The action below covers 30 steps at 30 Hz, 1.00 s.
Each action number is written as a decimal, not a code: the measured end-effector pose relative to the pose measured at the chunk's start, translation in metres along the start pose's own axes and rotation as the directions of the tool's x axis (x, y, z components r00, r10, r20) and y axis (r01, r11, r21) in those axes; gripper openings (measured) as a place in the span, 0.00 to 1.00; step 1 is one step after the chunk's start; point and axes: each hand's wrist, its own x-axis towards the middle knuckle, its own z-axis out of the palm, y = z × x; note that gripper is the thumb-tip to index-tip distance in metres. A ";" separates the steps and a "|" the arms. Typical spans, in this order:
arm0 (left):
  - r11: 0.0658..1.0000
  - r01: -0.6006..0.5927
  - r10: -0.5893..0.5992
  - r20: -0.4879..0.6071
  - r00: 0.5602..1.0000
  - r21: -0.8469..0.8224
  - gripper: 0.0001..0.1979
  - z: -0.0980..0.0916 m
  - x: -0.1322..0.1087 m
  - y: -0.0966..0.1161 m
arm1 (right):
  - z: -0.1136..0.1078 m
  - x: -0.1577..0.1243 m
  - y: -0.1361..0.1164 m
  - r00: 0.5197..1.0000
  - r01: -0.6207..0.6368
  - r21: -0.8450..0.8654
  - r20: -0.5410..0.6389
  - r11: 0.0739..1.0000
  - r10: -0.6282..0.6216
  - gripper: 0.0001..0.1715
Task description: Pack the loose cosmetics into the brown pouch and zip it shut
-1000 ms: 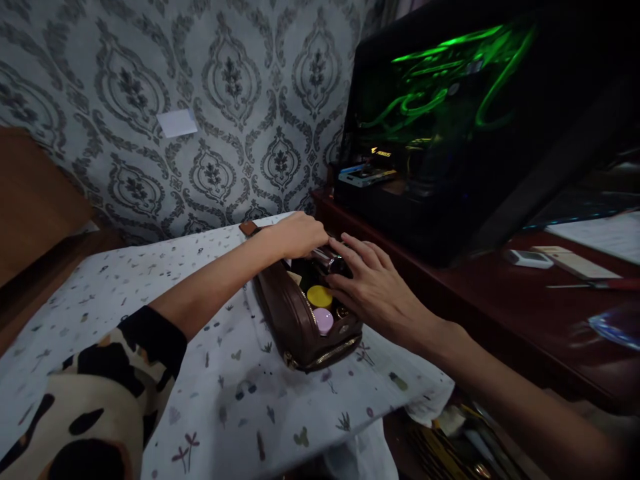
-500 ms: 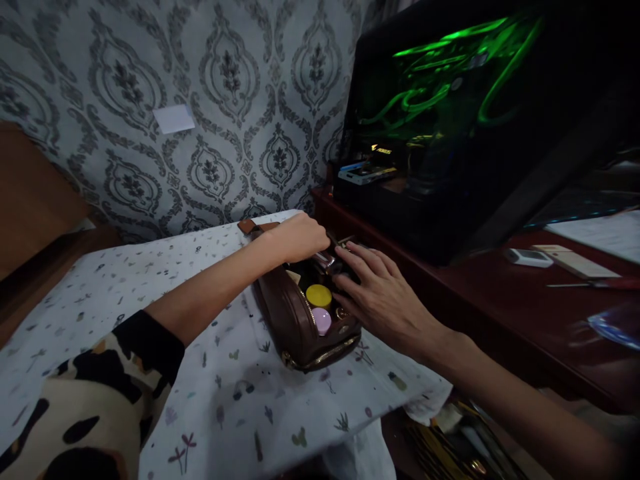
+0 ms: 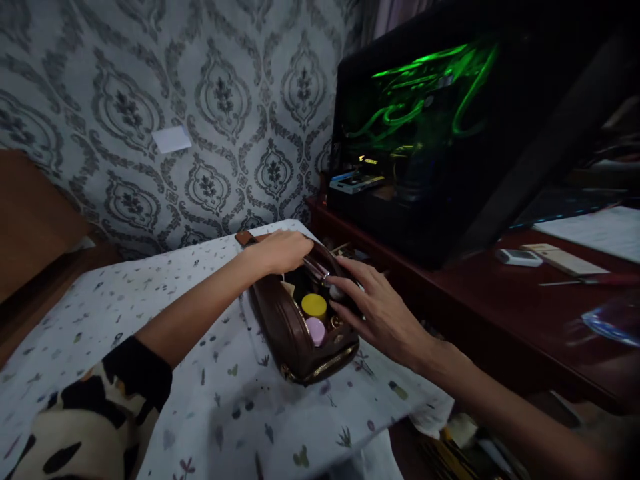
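A brown leather bag lies unzipped on the patterned cloth. Inside it are a yellow round lid, a pink round lid and a gold ring-shaped piece. A shiny tube with a silver band and a grey tip, perhaps a makeup brush, lies across the opening. My left hand is curled over the bag's far end, its fingertips hidden. At the right rim my right hand grips the bag's side, thumb inside, beside the tube's grey tip.
A white cloth with small plant prints covers the surface under the bag. To the right, a dark red desk carries a black computer case with green lights. A brown box stands at the left.
My left hand has shifted slightly left relative to the bag, and more of the tube shows. My right hand stays at the right rim. The view has tilted slightly.
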 end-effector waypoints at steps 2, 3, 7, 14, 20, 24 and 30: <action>0.989 0.096 -0.099 -0.017 0.995 -0.115 0.13 0.002 -0.005 -0.012 | 0.003 -0.002 0.002 0.999 -0.046 0.064 -0.016 0.997 0.047 0.20; 0.980 0.132 -0.137 -0.026 0.990 -0.151 0.14 0.004 -0.008 -0.018 | 0.005 -0.003 0.003 0.997 -0.077 0.099 -0.019 0.992 0.079 0.21; 0.951 0.210 -0.225 -0.041 0.973 -0.227 0.17 0.010 -0.010 -0.041 | 0.013 0.002 0.007 0.970 -0.240 0.248 0.027 0.938 0.241 0.27; 0.923 0.001 -0.004 -0.009 1.000 -0.384 0.21 0.028 0.011 -0.042 | 0.015 0.024 0.005 0.862 -0.506 0.440 0.255 0.742 0.437 0.36; 0.896 -0.169 0.196 0.022 0.980 -0.411 0.21 0.023 0.016 -0.044 | 0.016 0.028 0.002 0.864 -0.502 0.450 0.233 0.739 0.446 0.32; 0.906 -0.154 0.188 0.047 0.981 -0.395 0.19 0.018 0.017 -0.042 | 0.016 0.030 0.004 0.854 -0.520 0.454 0.269 0.724 0.445 0.35; 0.922 -0.136 0.182 0.094 0.979 -0.363 0.21 0.018 0.019 -0.037 | 0.017 0.031 0.007 0.849 -0.527 0.429 0.310 0.733 0.429 0.38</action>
